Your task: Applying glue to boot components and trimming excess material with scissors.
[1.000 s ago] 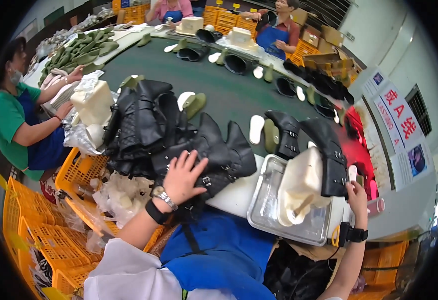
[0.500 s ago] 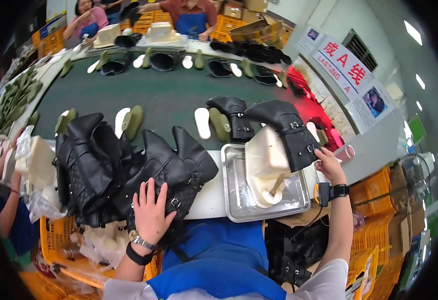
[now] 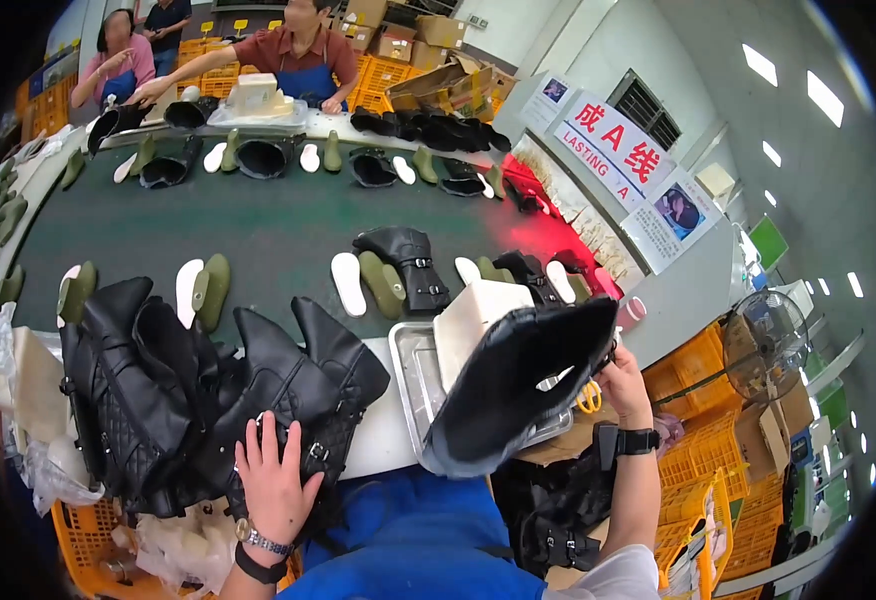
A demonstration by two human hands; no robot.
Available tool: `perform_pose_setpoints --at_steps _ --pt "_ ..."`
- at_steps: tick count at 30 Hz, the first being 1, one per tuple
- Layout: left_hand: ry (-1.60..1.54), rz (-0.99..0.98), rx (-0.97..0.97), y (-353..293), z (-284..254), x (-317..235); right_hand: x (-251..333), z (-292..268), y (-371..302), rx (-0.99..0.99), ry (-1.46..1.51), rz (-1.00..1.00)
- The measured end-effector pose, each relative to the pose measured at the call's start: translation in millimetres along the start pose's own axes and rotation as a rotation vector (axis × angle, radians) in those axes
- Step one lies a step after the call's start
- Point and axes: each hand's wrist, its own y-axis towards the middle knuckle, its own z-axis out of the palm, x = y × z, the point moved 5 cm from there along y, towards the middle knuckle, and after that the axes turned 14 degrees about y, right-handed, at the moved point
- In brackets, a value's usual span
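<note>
My right hand [image 3: 622,385] grips a black boot upper [image 3: 518,375] by its edge, fingers closed. The upper is tilted so that its wide opening and grey lining face me. It hides much of a cream-coloured block [image 3: 480,310] and the metal tray [image 3: 405,352] under it. My left hand [image 3: 276,478] lies flat with fingers spread on a heap of black buckled boot uppers [image 3: 298,370] at the left. Orange scissor handles [image 3: 589,397] show beside my right hand.
Beyond the tray runs a dark green conveyor [image 3: 268,220] with white insoles [image 3: 349,284], olive green shoe-shaped pieces [image 3: 382,283] and more boots. Two people work across it. Orange crates [image 3: 698,455], a fan [image 3: 766,345] and a pink cup [image 3: 633,312] stand at the right.
My right hand has swung the boot upper down over the tray, turning its opening toward me. My left hand stays on the heap. The view has shifted.
</note>
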Motion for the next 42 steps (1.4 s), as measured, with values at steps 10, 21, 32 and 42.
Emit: perform_pose_setpoints --at_steps 10,21,32,42 --pt "-0.012 0.045 -0.080 4.0 -0.9 2.1 -39.5 67.6 2.2 -0.063 -0.040 0.170" --pt "0.023 0.030 -0.065 0.8 6.0 2.8 -134.3 228.9 161.0 -0.053 0.319 0.310" --pt "0.077 0.031 -0.026 3.2 1.9 1.6 -204.0 254.5 218.9 0.144 -0.108 0.567" --pt "0.034 0.069 -0.024 1.4 -5.4 -14.9 -29.1 202.3 -2.2 0.748 0.076 0.385"
